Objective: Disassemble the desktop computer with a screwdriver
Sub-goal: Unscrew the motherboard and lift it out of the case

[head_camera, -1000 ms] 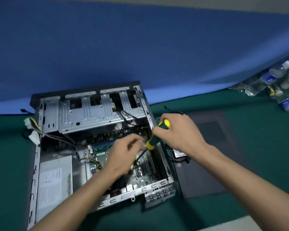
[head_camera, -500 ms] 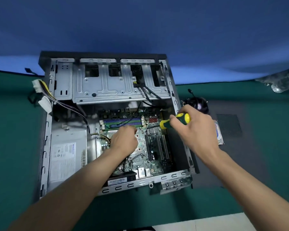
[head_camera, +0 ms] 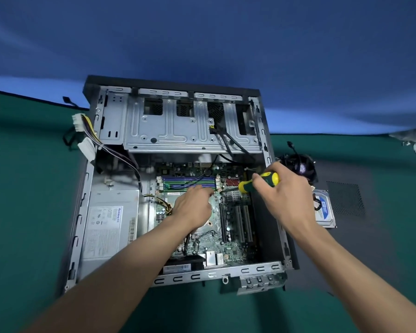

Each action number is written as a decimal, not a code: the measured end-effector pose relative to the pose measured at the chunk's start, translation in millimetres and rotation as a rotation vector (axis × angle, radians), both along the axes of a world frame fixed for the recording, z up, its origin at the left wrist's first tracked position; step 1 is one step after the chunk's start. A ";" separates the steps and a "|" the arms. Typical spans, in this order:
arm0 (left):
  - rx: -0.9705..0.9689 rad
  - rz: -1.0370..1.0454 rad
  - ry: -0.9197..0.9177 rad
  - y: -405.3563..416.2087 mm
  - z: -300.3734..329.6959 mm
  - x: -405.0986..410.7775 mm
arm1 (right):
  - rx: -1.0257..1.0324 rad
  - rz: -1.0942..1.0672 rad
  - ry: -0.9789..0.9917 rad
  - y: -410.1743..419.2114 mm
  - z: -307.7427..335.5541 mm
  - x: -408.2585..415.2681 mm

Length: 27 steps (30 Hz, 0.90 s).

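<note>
I am grasping the screwdriver (head_camera: 259,182) in my right hand (head_camera: 283,193), angling its tip leftward onto a motherboard (head_camera: 228,227) screw. My left hand (head_camera: 193,207) is resting there, steadying; its grip I cannot tell. The open case (head_camera: 178,140) is lying flat. One fan (head_camera: 300,168) and one drive (head_camera: 324,209) are lying right.

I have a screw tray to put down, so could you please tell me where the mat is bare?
Bare green mat left of the computer case, and in front of it between the forearms. Crowded right of the case: fan, hard drive.
</note>
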State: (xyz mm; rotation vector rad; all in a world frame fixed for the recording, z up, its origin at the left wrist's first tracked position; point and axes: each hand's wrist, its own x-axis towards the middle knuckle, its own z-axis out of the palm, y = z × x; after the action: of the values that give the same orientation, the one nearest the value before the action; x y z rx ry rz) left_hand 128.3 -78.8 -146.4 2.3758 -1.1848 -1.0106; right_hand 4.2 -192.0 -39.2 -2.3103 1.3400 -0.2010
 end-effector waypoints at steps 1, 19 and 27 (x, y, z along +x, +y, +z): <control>-0.010 0.017 0.003 -0.7 0.0 0.8 | 0.002 -0.003 -0.006 -0.1 -0.4 0.2; 0.014 0.096 0.031 -1.5 1.8 3.6 | -0.012 0.047 0.058 3.8 3.3 4.8; 0.024 0.085 0.045 -1.4 -0.6 4.2 | -0.013 0.060 0.103 4.4 9.0 10.5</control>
State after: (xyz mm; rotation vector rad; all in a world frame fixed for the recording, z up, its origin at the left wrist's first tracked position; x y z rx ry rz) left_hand 132.5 -80.2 -147.0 2.3866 -1.0527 -1.0502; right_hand 14.6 -187.6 -30.3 -2.3967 1.3188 -0.0727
